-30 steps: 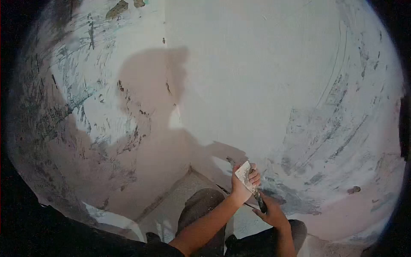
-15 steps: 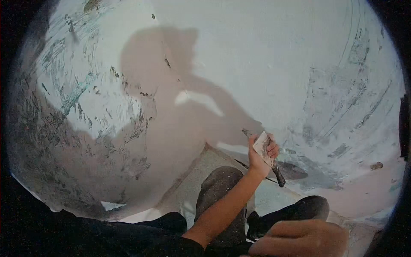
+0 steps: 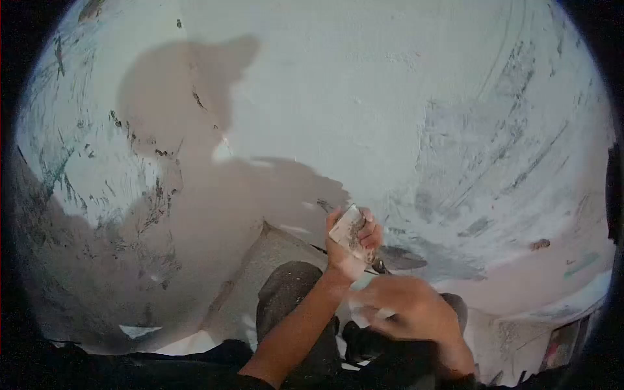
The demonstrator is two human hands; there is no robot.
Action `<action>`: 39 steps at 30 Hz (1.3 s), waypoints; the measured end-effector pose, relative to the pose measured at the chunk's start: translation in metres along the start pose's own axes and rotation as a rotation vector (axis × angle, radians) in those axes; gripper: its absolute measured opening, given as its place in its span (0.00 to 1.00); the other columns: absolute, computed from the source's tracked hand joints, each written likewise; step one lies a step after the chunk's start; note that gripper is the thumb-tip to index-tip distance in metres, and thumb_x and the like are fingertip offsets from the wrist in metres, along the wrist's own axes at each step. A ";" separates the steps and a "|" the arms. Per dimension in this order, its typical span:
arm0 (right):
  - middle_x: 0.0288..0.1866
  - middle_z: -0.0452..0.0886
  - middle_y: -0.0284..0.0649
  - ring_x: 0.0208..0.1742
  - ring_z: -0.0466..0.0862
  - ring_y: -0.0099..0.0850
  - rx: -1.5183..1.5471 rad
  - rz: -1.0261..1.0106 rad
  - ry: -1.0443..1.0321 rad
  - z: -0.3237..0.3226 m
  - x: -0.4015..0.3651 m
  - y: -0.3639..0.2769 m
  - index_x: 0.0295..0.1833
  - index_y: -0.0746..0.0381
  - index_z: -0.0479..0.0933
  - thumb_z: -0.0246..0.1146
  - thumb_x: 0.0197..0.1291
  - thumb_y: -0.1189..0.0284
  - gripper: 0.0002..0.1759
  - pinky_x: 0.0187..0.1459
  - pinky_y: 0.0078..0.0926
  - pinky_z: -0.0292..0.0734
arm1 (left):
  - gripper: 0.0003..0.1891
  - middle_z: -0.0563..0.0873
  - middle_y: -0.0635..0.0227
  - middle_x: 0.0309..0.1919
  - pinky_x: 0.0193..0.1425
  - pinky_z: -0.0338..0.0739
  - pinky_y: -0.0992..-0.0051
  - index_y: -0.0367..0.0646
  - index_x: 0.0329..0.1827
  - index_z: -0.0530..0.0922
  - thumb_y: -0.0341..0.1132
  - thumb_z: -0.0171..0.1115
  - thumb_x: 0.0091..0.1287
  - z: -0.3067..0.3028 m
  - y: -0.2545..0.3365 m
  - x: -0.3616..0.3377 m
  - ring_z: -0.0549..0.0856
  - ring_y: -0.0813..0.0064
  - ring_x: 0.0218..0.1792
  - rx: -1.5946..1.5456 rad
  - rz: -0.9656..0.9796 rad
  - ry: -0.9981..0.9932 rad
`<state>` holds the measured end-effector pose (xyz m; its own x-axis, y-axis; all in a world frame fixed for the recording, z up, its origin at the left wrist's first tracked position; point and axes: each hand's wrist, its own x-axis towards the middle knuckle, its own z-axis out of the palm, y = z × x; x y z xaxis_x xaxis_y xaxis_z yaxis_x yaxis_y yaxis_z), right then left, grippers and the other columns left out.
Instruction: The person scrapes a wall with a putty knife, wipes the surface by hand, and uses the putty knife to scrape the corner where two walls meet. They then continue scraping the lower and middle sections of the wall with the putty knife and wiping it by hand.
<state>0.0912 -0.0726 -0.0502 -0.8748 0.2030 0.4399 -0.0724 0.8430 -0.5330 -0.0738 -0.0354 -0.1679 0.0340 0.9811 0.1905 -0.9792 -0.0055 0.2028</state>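
My left hand point(image 3: 349, 255) is shut on a putty knife point(image 3: 346, 227). Its broad blade is smeared with white filler and its dark handle points down to the right. The blade sits just in front of the lower part of the right-hand plastered wall point(image 3: 390, 97), close to the corner. My right hand point(image 3: 416, 312) is blurred just below the knife's handle end. Whether it touches the handle or holds anything is unclear.
Two white skimmed walls meet in a corner; the left wall point(image 3: 84, 162) has dark scrape marks and my shadow falls across it. My bent knees point(image 3: 286, 292) in dark trousers are over a strip of grey floor point(image 3: 250, 260). Debris lies at the bottom right point(image 3: 559, 344).
My right hand has risen from the bottom edge to just under the knife handle. My left hand and the knife shifted left and slightly down as the view moved.
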 end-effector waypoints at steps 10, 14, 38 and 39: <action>0.41 0.83 0.48 0.41 0.82 0.34 0.161 0.436 0.186 0.039 -0.096 0.096 0.73 0.67 0.70 0.73 0.62 0.62 0.38 0.47 0.35 0.78 | 0.31 0.64 0.76 0.20 0.33 0.58 0.73 0.40 0.45 0.79 0.61 0.39 0.79 0.018 -0.006 -0.002 0.61 0.79 0.23 -0.129 -0.043 -0.267; 0.27 0.78 0.46 0.27 0.73 0.27 0.099 0.745 0.080 0.043 -0.077 0.078 0.57 0.69 0.79 0.74 0.59 0.73 0.22 0.33 0.31 0.73 | 0.33 0.66 0.75 0.22 0.36 0.60 0.71 0.40 0.51 0.80 0.63 0.41 0.76 0.007 -0.008 -0.004 0.63 0.77 0.26 -0.146 -0.051 -0.282; 0.38 0.90 0.42 0.41 0.91 0.32 0.158 0.248 0.376 0.016 0.007 -0.008 0.49 0.66 0.83 0.78 0.52 0.78 0.18 0.49 0.28 0.82 | 0.26 0.84 0.68 0.39 0.40 0.77 0.75 0.42 0.55 0.80 0.57 0.50 0.76 -0.145 -0.222 0.012 0.81 0.75 0.38 -0.022 -0.284 -0.055; 0.38 0.90 0.42 0.41 0.91 0.32 0.154 0.250 0.369 0.018 0.014 -0.012 0.49 0.66 0.83 0.78 0.52 0.78 0.18 0.49 0.28 0.82 | 0.25 0.84 0.68 0.39 0.40 0.77 0.75 0.42 0.55 0.80 0.57 0.50 0.76 -0.134 -0.224 0.018 0.81 0.75 0.38 0.010 -0.277 -0.037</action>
<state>0.0717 -0.0885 -0.0507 -0.6479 0.5773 0.4969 0.0241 0.6676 -0.7442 0.1192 0.0091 -0.3383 0.3073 0.9379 0.1611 -0.9296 0.2597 0.2617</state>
